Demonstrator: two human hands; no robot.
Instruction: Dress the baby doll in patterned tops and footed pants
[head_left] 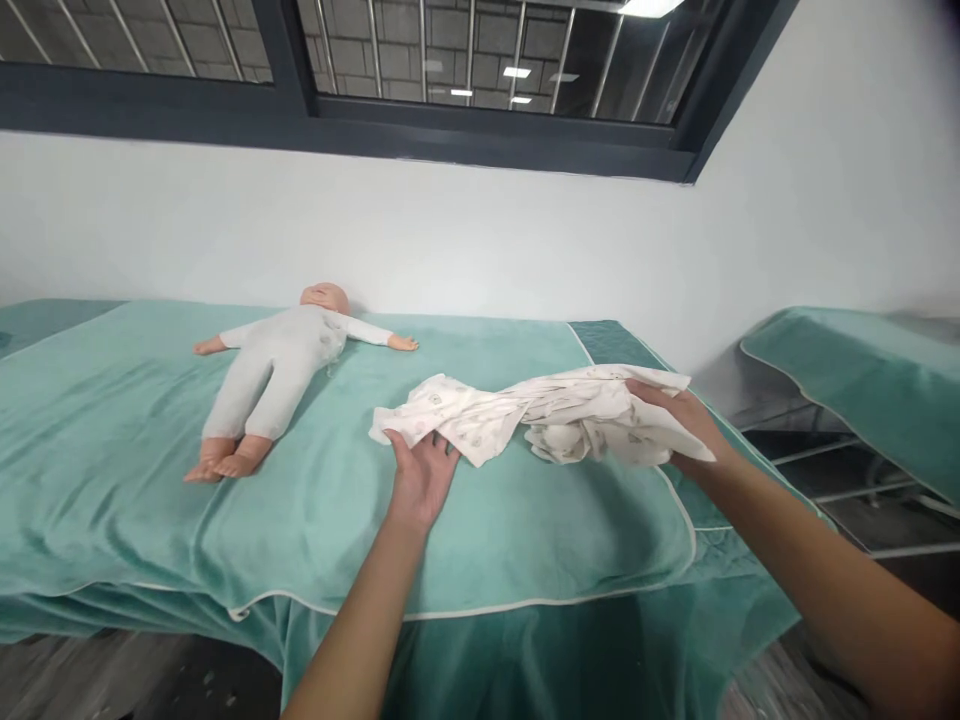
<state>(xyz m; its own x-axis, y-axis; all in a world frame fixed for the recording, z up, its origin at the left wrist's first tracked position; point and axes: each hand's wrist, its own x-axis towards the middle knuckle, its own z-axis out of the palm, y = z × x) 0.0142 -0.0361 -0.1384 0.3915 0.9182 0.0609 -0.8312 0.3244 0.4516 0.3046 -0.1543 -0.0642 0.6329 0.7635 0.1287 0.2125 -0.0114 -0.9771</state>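
Note:
A white cloth (487,420) with a small printed pattern stretches between my two hands, bunched and twisted. Whether it is a baby garment or a wrap, I cannot tell. My left hand (424,475), palm up, grips its left end with the thumb in front and the fingers partly under the fabric. At the other end my right hand (686,418) holds the crumpled part from the side, its fingers largely covered by folds. Left of the cloth lies a baby doll (281,350) on its back in a white bodysuit, arms spread, apart from both hands.
Green covers (112,420) with pale piping lie over the bed and hang down in front. A white wall (487,240) and a dark-framed window (495,130) are behind it. To the right stands another green-covered bed (862,370) across a gap.

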